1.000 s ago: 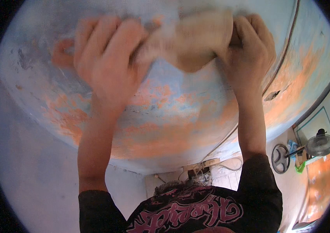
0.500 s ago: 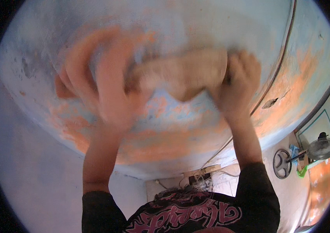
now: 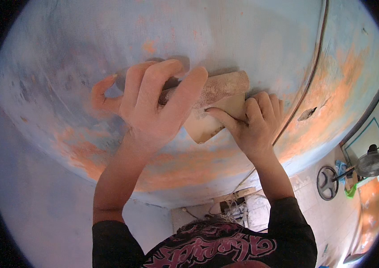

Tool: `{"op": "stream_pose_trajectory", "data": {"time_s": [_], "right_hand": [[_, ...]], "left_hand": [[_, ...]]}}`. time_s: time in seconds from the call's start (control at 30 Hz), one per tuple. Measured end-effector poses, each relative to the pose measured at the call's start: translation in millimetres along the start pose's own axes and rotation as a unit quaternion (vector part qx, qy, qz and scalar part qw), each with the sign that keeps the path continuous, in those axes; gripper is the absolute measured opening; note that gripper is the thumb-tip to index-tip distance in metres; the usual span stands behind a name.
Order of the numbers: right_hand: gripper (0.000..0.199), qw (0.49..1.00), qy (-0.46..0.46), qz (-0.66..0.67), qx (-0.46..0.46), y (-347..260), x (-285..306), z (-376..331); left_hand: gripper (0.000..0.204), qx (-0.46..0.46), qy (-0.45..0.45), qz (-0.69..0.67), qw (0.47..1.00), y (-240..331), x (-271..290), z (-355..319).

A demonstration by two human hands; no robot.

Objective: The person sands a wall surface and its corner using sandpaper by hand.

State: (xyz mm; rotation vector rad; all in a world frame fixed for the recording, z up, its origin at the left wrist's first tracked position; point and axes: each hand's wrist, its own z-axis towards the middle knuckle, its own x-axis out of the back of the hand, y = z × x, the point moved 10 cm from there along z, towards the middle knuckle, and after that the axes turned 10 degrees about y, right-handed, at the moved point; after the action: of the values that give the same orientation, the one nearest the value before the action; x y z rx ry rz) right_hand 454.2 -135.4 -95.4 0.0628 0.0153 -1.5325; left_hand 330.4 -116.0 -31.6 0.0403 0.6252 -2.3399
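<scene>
A folded piece of sandpaper (image 3: 223, 88), with a brown dusty face and a tan flap hanging down, is up against a patchy blue and orange wall (image 3: 243, 35). My left hand (image 3: 154, 100) is curled over the sandpaper's left end, its fingers spread and its thumb lying across the paper. Part of that end is hidden behind the fingers. At the other end, my right hand (image 3: 258, 123) pinches the tan flap, thumb in front and fingers bent behind.
A thin dark cable (image 3: 308, 87) runs down the wall to the right of my hands. A small hole (image 3: 307, 114) breaks the plaster beyond it. A pedestal fan (image 3: 372, 163) stands at the far right, near a door (image 3: 368, 136). Tangled wires (image 3: 236, 207) lie low behind my shirt.
Both hands were blurred with motion and now look sharper. My right hand has come lower and inward, with its thumb over the flap. The sandpaper is lower on its flap side and tilted.
</scene>
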Motion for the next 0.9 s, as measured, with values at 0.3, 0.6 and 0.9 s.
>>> {"op": "stream_pose_trajectory", "data": {"time_s": [0.3, 0.6, 0.9], "right_hand": [[0.037, 0.970, 0.048, 0.101, 0.217, -51, 6, 23], [0.039, 0.980, 0.016, 0.028, 0.199, -60, -24, 74], [0.035, 0.940, -0.175, 0.086, 0.279, -79, -37, -7]], "left_hand": [[0.020, -0.039, -0.050, -0.079, 0.995, -9, -13, 52], [0.023, -0.073, 0.028, -0.036, 0.996, -8, 3, 93], [0.017, -0.262, -0.077, -0.058, 0.960, 14, -15, 16]]}}
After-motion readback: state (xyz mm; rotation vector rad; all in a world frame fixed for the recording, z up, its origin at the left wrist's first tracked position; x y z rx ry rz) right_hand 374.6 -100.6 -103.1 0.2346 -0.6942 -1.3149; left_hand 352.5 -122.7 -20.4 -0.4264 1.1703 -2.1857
